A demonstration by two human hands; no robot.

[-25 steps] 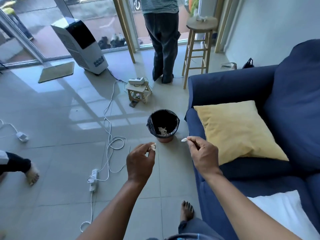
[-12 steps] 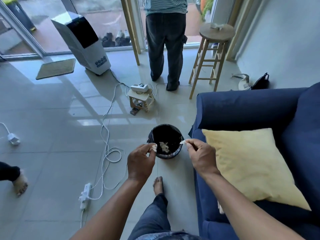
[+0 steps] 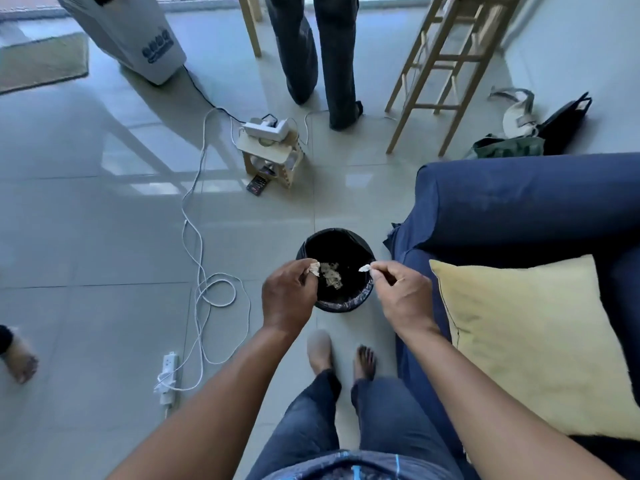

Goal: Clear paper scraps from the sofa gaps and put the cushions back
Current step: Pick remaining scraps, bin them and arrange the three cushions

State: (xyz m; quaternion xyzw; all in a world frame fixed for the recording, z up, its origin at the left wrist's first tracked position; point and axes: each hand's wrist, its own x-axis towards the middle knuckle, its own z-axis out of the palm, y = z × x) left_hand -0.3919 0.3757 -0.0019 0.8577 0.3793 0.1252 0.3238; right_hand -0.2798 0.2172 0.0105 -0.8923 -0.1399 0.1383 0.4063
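A small round bin with a black liner (image 3: pixel 346 303) stands on the floor beside the blue sofa (image 3: pixel 519 199); crumpled paper (image 3: pixel 330 274) lies inside it. My left hand (image 3: pixel 289 296) pinches a white paper scrap (image 3: pixel 314 267) over the bin's left rim. My right hand (image 3: pixel 403 296) pinches another small white scrap (image 3: pixel 364 268) over the right rim. A yellow cushion (image 3: pixel 530 341) lies on the sofa seat to my right.
White cables (image 3: pixel 207 289) and a power strip (image 3: pixel 168 374) trail across the tiled floor at left. A small wooden stool (image 3: pixel 272 157), a tall wooden stool (image 3: pixel 446 71), a white air cooler (image 3: pixel 138 36) and a standing person (image 3: pixel 318 53) are beyond the bin. Bags (image 3: pixel 533 123) lie by the wall.
I have stepped up to the bin; both hands, each holding its scrap, have come from short of the bin to over its rim.
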